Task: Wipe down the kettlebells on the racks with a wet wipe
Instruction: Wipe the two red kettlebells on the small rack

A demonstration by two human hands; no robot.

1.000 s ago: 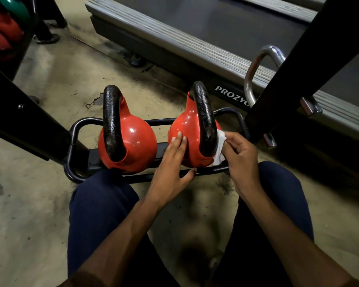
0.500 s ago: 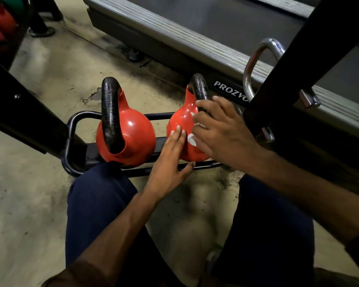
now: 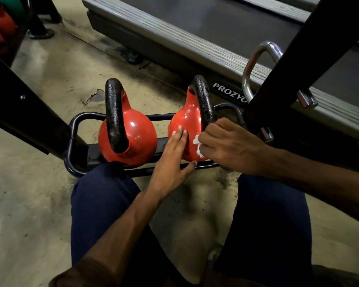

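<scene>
A wet wipe (image 3: 197,142) held to the right kettlebell (image 3: 186,121) on the low rack (image 3: 85,115)

The left hand (image 3: 170,162) lies flat on that kettlebell's near face, fingers straight, thumb spread beneath, gripping nothing. The right hand (image 3: 226,146), fingers curled, pinches the bunched white wipe against its side, just below its black handle (image 3: 203,100). The left kettlebell (image 3: 140,135) sits just left of it on the same rack — a treadmill (image 3: 195,38) stands behind it

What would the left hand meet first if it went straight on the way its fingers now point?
The left hand lies flat on the right kettlebell; further along, its fingers would probably run up the red body to the black handle, though depth is unclear.
</scene>
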